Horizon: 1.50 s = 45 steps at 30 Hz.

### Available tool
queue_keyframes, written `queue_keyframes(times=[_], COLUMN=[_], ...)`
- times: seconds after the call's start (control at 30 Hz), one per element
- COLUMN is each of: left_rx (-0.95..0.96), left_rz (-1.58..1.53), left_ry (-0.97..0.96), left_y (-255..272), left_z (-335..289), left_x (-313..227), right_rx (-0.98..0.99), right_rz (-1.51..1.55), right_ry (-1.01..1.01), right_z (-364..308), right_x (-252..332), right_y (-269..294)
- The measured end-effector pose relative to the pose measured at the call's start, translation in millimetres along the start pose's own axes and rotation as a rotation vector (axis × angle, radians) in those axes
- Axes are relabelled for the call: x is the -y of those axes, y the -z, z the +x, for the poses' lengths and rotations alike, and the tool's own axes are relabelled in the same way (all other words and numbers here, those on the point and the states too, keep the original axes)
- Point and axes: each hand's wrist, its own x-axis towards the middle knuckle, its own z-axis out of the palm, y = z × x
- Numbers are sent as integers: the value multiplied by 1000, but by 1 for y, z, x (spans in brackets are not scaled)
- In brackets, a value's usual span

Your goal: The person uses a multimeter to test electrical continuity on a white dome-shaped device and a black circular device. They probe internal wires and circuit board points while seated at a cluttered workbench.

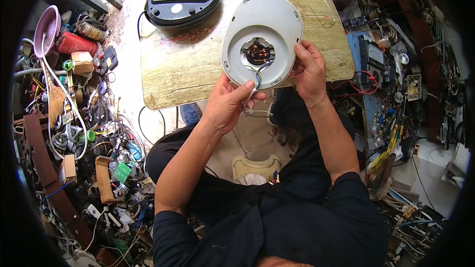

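Both my hands hold up a light grey, egg-shaped plastic appliance base (267, 15) over the table's near edge. In its round opening sits a black connector (257, 54) with reddish contacts and wires. My left hand (227, 101) grips the lower left rim, its thumb by the grey power cord (250, 108), where blue and yellow-green wires (257, 76) come out. The cord loops down below the base. My right hand (311, 69) pinches the right rim between thumb and fingers; its fingers are partly hidden behind the base.
A round black appliance (183, 0) lies on the wooden table (173, 69) at far left. Heaped parts and cables (109, 143) crowd the left side, with a red cylinder (76, 43) and pink basin (47, 29). At right stands a multimeter (371, 54) with red leads. A cream stool (255, 165) is between my legs.
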Motion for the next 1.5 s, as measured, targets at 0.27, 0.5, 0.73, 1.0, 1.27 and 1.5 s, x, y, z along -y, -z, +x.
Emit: queue_keyframes(times=[0.27, 0.5, 0.73, 1.0, 1.27, 1.5], left_rx=[-86, -101, -78, -1, 17, 34], left_rz=[508, 1310, 1411, 1434, 1479, 1458], left_ry=[-335, -1070, -1235, -1342, -1365, -1318], left_y=[-4, -15, -8, -5, -4, -7], left_z=[-6, -9, -5, -7, -6, -6], left_x=[7, 11, 15, 16, 20, 23], right_rx=[55, 249, 298, 421, 400, 460], right_rz=[57, 346, 541, 721, 589, 813], right_ry=[-145, 66, -36, -93, -54, -137], right_z=[3, 13, 10, 3, 4, 10], right_x=[-2, -9, -2, 15, 19, 24], right_y=[0, 22, 13, -3, -2, 6])
